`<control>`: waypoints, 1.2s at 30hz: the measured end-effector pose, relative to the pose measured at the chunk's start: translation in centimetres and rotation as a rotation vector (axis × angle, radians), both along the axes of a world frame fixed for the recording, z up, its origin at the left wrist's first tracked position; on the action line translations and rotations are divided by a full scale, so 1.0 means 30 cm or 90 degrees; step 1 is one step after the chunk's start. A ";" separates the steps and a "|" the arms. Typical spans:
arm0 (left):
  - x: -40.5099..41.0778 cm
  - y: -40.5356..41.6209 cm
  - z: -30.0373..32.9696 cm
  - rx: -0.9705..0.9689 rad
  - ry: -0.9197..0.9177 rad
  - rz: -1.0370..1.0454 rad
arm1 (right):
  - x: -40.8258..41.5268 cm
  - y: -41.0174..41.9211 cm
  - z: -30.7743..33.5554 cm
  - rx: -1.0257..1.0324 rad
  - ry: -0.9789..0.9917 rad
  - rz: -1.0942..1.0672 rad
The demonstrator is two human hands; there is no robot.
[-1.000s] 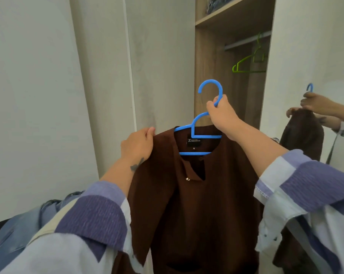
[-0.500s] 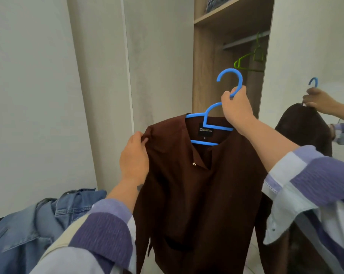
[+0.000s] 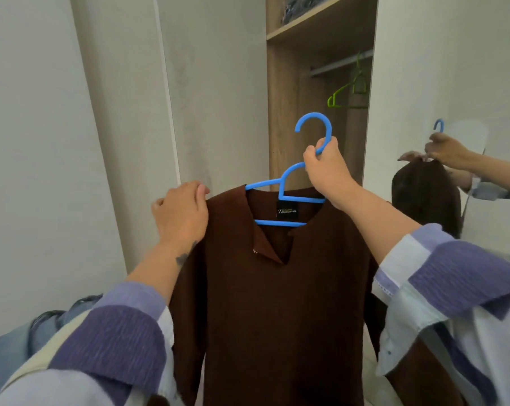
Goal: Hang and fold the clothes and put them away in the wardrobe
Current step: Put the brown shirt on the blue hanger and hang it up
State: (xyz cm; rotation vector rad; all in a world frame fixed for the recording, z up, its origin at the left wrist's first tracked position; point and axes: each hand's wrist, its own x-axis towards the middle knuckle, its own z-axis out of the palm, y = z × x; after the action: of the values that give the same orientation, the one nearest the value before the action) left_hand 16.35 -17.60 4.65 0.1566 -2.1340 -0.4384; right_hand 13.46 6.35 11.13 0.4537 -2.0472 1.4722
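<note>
Right hand [image 3: 327, 171] has a firm grip on the neck of a blue hanger [image 3: 289, 194], just under its hook, fingers curled round the plastic. Left hand [image 3: 180, 212] grasps the near left shoulder of a brown top [image 3: 277, 288], fingers folded over the seam. That top already sits on the hanger, collar open, label showing, body hanging straight down between the two striped sleeves.

Head view, only one: a wardrobe [image 3: 280, 112] stands open ahead and slightly right, with a rail [image 3: 336, 65] high inside it. One green hanger [image 3: 347, 95] hangs there, bare. A mirror [image 3: 467, 142] on the far right reflects the hands and top. Denim clothes [image 3: 10, 350] lie low at the near left.

To hang it well, the hook probably needs lifting above the rail, open side turned toward it, then lowering on beside the green hanger. Keeping the left hand on the shoulder should stop the top sliding off.
</note>
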 end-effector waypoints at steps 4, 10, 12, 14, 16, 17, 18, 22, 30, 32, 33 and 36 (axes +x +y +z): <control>-0.009 0.146 -0.018 -0.105 -0.043 -0.111 | -0.019 -0.003 -0.016 0.021 -0.014 0.002; -0.097 0.225 0.000 -0.036 -0.006 -0.077 | -0.050 0.119 -0.014 0.117 -0.019 0.024; -0.125 0.228 0.024 -0.015 0.003 -0.063 | -0.076 0.215 -0.060 0.289 -0.041 -0.072; -0.162 0.224 0.044 -0.002 0.004 -0.051 | -0.106 0.317 -0.121 0.421 -0.040 -0.139; -0.206 0.230 0.057 0.002 0.002 -0.044 | -0.133 0.394 -0.159 0.430 -0.016 -0.132; -0.227 0.241 0.063 -0.001 0.005 -0.042 | -0.144 0.415 -0.166 0.411 -0.001 -0.127; -0.250 0.259 0.069 -0.007 0.012 -0.038 | -0.154 0.428 -0.167 0.393 0.017 -0.131; -0.323 0.372 0.086 -0.069 0.034 -0.029 | -0.206 0.452 -0.167 0.411 0.086 -0.179; -0.465 0.422 0.104 -0.041 0.073 -0.109 | -0.225 0.518 -0.126 0.479 0.156 -0.152; -0.514 0.415 0.115 -0.030 0.067 -0.118 | -0.240 0.528 -0.105 0.461 0.125 -0.158; -0.539 0.409 0.119 -0.020 0.061 -0.119 | -0.245 0.540 -0.093 0.455 0.094 -0.162; -0.623 0.394 0.116 0.016 0.028 -0.151 | -0.245 0.587 -0.072 0.453 0.013 -0.164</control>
State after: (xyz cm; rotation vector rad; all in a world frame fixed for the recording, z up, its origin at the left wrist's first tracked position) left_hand -2.36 -5.78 8.12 -0.0932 -2.1121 -0.6013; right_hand 6.12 23.96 8.97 0.4443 -2.4668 0.5564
